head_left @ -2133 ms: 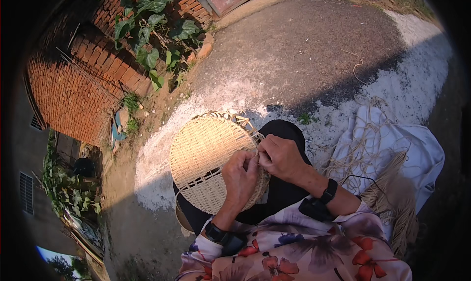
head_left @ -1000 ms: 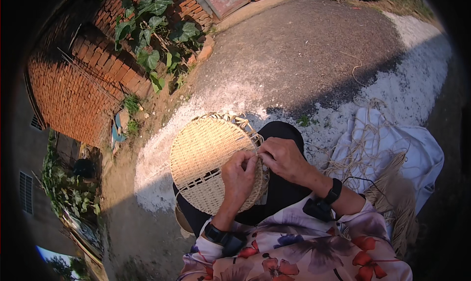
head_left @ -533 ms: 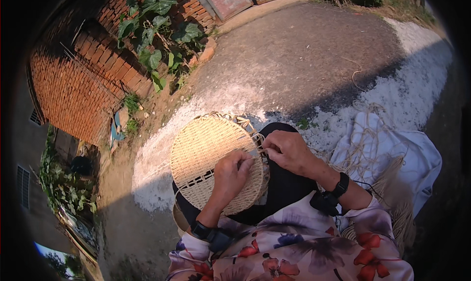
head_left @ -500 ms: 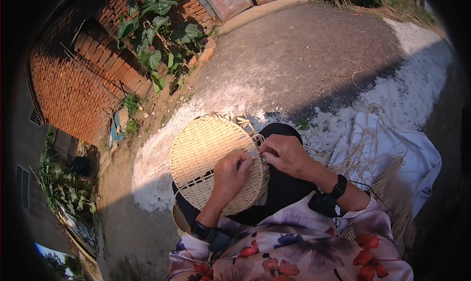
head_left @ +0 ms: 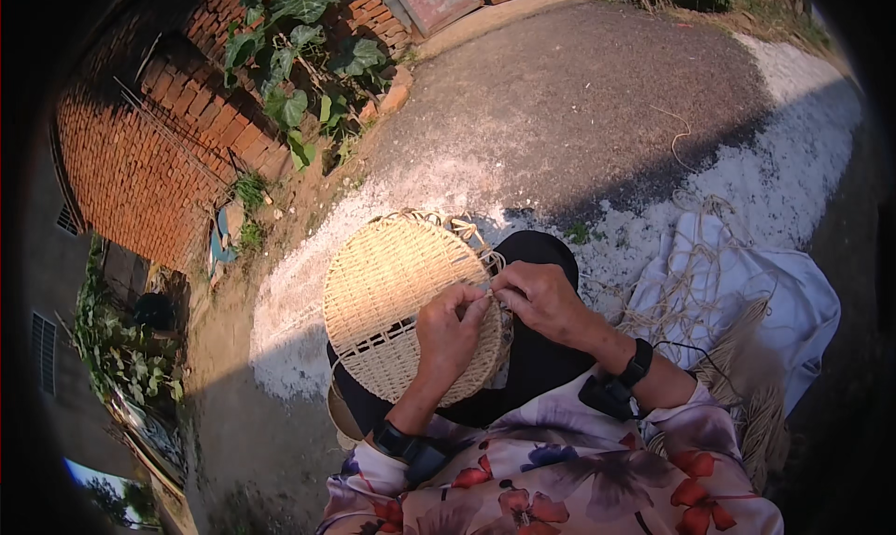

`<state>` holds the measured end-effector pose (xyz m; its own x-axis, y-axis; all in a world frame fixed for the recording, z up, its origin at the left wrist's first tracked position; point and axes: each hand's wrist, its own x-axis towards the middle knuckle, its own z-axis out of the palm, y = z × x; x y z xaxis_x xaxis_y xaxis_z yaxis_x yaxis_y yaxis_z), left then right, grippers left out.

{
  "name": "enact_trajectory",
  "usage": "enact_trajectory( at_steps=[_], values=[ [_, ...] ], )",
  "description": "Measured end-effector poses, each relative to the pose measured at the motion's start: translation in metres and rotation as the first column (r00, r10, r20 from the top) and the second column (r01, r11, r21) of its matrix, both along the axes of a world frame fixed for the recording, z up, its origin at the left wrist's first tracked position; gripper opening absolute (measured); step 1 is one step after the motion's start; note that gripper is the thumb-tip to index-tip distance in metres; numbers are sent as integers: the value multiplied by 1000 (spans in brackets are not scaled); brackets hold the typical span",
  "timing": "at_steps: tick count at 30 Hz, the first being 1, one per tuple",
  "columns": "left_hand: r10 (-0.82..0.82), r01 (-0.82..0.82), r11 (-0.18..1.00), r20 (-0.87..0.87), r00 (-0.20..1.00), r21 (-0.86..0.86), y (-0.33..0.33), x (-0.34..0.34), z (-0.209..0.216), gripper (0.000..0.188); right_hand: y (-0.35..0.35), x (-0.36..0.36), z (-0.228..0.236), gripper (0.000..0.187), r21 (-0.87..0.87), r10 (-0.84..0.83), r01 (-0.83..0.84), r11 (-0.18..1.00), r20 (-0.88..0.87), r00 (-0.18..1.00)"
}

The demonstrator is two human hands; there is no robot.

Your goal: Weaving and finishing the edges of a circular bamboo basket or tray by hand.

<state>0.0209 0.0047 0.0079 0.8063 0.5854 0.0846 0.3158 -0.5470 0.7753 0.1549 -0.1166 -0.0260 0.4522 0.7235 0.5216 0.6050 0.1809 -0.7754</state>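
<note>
A round, straw-coloured woven basket piece (head_left: 387, 274) rests on my lap, with a gap of bare dark spokes across its middle and loose strands along its far and right rim. My left hand (head_left: 451, 330) lies over its right part, thumb and forefinger pinched together. At the right rim my right hand (head_left: 543, 297) is closed in a pinch too, its fingertips meeting those of the left. A pale bit of straw cord (head_left: 491, 290) shows between them; most of it is hidden by the fingers.
To my right, a white cloth (head_left: 793, 297) bears tangled cord (head_left: 695, 255) and a thick hank of straw cord (head_left: 767, 414). A brick wall (head_left: 140, 185) and a leafy plant (head_left: 289, 68) stand on the left. Whitish powder or grit (head_left: 308, 292) covers some ground.
My left hand has shifted slightly up and right, and its fingertips now meet those of my right hand at the rim. The basket piece stays in place.
</note>
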Motion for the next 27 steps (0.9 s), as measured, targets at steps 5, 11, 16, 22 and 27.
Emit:
enact_trajectory(
  at_steps=[5, 11, 16, 22, 27],
  values=[
    [-15, 15, 1000, -7, 1000, -5, 1, -1, 2, 8, 4, 11, 4, 9, -37, 73, -69, 997, 147, 986],
    [-76, 89, 973, -66, 995, 214, 2, -4, 8, 8, 3, 3, 31, 12, -93, 72, -38, 995, 398, 915],
    [-145, 169, 908, -89, 985, 384, 4, -3, 26, 8, 5, 14, 27, 12, -403, 86, -84, 911, -13, 996],
    [-133, 141, 828, -53, 990, 543, 5, -10, 24, 11, -2, 14, 9, 9, -123, 13, -43, 991, -238, 971],
    [-205, 109, 666, 41, 978, 738, 5, -8, 23, 14, 5, -3, 7, 17, -10, 125, -127, 992, -133, 983]
  ],
)
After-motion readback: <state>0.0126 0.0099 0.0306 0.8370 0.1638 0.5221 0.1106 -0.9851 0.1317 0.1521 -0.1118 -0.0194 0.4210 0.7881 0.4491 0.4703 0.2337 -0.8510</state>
